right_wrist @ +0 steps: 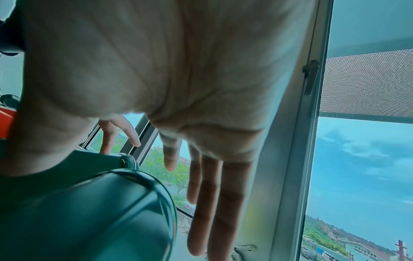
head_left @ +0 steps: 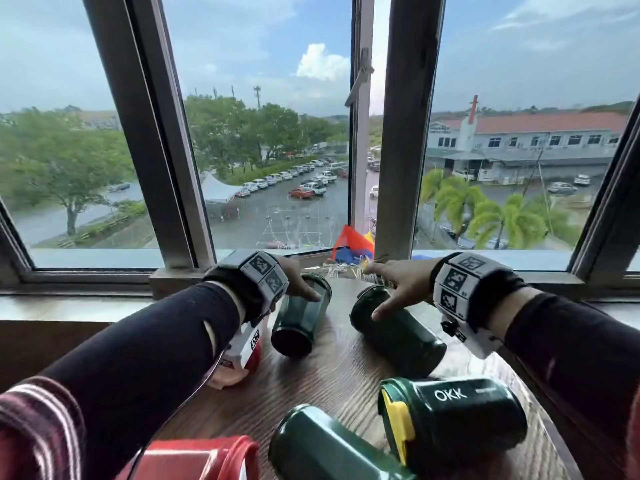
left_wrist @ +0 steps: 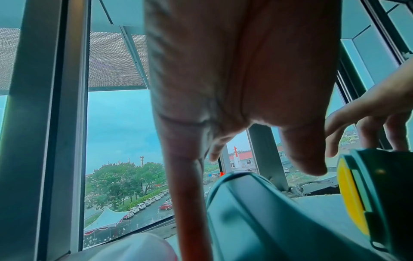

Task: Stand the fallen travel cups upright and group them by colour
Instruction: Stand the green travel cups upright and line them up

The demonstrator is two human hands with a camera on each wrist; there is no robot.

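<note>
Left hand [head_left: 294,278] reaches over the far-left green cup [head_left: 300,315], thumb on its side, fingers spread and not closed round it. Right hand [head_left: 398,289] hovers flat over the far-right green cup [head_left: 398,329], fingers straight, thumb touching. Both cups lie on their sides on the wooden table [head_left: 346,372]. Nearer, a green cup reading "OKK" [head_left: 453,415] lies beside another green cup [head_left: 322,448]; red cups [head_left: 194,459] lie left.
</note>
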